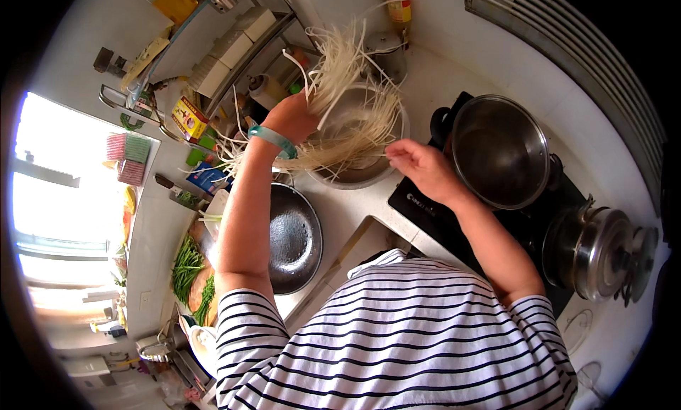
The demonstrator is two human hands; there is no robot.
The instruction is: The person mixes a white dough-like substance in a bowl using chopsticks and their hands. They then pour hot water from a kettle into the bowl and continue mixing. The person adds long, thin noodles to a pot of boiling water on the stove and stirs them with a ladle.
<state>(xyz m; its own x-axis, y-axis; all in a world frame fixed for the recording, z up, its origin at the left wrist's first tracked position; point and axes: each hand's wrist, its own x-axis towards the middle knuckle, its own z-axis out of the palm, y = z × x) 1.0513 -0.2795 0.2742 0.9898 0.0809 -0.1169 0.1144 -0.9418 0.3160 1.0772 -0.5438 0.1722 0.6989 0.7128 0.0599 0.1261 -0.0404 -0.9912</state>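
Observation:
My left hand [292, 118], with a green bangle [272, 140] at its wrist, is closed round a bundle of long, pale dried noodles [340, 69]. Loose strands fan out above the hand, and others hang to its left. More noodles bend across a metal bowl [401, 126] under the hand, hiding much of its inside. At the bowl's right rim is my right hand [425, 169], its fingers drawn together beside the noodle strands. Whether a strand is between those fingertips I cannot make out.
A steel pot [500, 151] stands on a black cooktop [418, 204] at right, near a lidded pot [599, 254]. A dark wok [294, 240] is left of my body. Chopped greens [186, 268] lie at far left. A rack [237, 66] holds boxes and bottles behind my left arm.

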